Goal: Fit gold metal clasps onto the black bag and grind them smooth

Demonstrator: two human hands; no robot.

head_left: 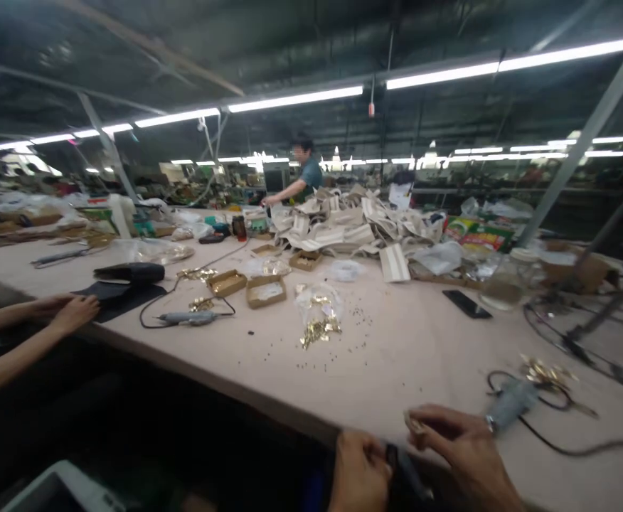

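- Right hand [464, 448]: thumb and fingertips pinched on a gold piece [414, 424], small, metallic-looking, rounded; exact shape too blurred. Held by the table [434, 370] edge, lower right.
- Left hand [362, 469]: fingers curled, at the table edge beside a dark item [408, 473], smooth and narrow, with a shiny spot at its lower end. Can't tell if the fingers grip it.
- Dark item lies between the two hands, partly hidden.
- Driver [513, 404]: grey, cylindrical, black cord, on the table just beside the right hand.
- Gold parts [546, 373]: loose shiny heap behind the driver.
- Gold heap [319, 331]: mid-table, glossy flat bits, at the mouth of a clear, crinkled plastic bag [319, 300]. Tiny dark specks scattered around it.
- Boxes [266, 291]: open, shallow, brown cardboard, left of the bag.
- Second driver [191, 318]: grey, slim, corded, in front of the boxes.
- Phone [466, 304]: flat black rectangle, beside a clear, rounded jar [511, 281].
- Fabric pile [343, 224]: beige with pale stripes, folded and jumbled, back of table.
- Co-worker's hands [71, 311], far left, on a black piece [124, 284], smooth, folded.
- Another person [309, 174] behind the table, arm stretched toward it.
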